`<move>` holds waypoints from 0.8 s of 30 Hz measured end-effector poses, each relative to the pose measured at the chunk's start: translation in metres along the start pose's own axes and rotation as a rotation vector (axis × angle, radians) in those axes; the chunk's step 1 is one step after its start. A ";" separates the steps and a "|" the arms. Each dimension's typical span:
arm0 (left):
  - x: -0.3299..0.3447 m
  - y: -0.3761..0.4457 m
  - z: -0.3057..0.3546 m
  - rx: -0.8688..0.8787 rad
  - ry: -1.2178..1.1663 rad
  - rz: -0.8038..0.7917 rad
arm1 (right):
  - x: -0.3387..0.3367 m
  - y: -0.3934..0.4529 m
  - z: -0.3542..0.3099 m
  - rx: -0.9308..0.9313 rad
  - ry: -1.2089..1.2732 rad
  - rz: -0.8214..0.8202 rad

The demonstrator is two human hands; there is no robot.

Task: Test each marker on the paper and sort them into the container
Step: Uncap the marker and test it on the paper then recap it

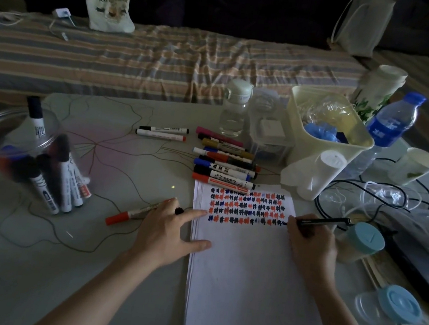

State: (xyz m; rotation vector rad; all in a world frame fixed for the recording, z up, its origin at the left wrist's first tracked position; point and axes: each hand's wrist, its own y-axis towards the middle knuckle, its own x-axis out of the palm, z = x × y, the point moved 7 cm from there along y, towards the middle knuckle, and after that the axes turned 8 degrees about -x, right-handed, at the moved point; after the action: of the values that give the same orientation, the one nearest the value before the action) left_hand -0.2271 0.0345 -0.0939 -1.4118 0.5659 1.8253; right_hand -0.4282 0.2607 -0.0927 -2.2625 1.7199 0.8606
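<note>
Black marker (323, 221) in right hand (310, 243); two markers (161, 132) apart.

Pretty cluttered bench (128, 232): a cream bin (323, 136) stuffed with plastic bags, a blue-capped water bottle (393, 122) right beside it, a small clear bottle (234, 109), a paper cup (414, 166), tangled black cables (378, 193). Tote bag (109, 6) sits back on the striped bed (139, 60).

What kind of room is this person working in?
Probably a bedroom or living space at home: a low grey table stands beside a striped, rumpled bed cover, with a printed canvas tote bag on it.
</note>
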 end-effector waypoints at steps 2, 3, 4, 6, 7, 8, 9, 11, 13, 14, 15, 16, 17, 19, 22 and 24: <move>0.000 0.000 0.000 0.000 0.002 -0.006 | -0.001 0.000 0.000 0.000 0.012 0.010; 0.000 0.000 0.000 0.001 0.000 -0.011 | -0.001 0.000 -0.001 -0.006 0.020 0.013; 0.000 0.000 0.001 0.001 0.000 -0.014 | -0.001 -0.001 -0.001 -0.011 0.028 0.011; 0.002 0.001 0.000 0.011 0.005 -0.010 | 0.000 -0.001 -0.002 -0.007 0.028 0.004; 0.002 0.002 0.000 0.017 0.009 -0.006 | 0.001 -0.001 -0.002 -0.005 0.016 0.003; 0.003 0.002 -0.001 0.014 0.009 -0.003 | 0.000 -0.001 -0.001 -0.001 0.006 0.009; 0.003 0.001 -0.002 0.008 0.010 -0.002 | -0.001 0.000 -0.002 0.002 0.000 0.023; 0.004 0.000 -0.002 0.002 0.011 -0.012 | -0.003 0.001 -0.001 0.013 0.012 0.056; 0.003 -0.001 -0.002 -0.013 -0.063 -0.038 | -0.007 0.001 -0.002 0.026 0.053 0.076; 0.001 -0.002 -0.004 -0.057 -0.187 -0.061 | -0.009 0.001 -0.004 0.023 0.072 0.075; -0.003 -0.002 -0.006 -0.125 -0.337 -0.078 | -0.011 0.000 -0.008 0.020 0.095 0.067; -0.008 -0.004 -0.009 -0.184 -0.471 -0.082 | -0.012 0.000 -0.012 0.017 0.119 0.059; -0.015 -0.005 -0.009 -0.215 -0.574 -0.070 | -0.014 -0.001 -0.018 0.015 0.152 0.051; -0.031 -0.011 -0.004 -0.218 -0.659 -0.031 | -0.019 -0.003 -0.036 -0.008 0.213 0.057; -0.050 -0.022 0.000 -0.235 -0.854 0.004 | -0.018 -0.016 -0.072 -0.030 0.279 0.008; -0.061 -0.036 0.000 -0.290 -1.063 0.045 | -0.007 -0.037 -0.099 -0.017 0.407 -0.092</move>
State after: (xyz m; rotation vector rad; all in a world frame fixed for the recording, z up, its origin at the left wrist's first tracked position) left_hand -0.1918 0.0389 -0.0323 -0.4066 -0.2261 2.4065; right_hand -0.3613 0.2322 -0.0154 -2.6448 1.7402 0.4146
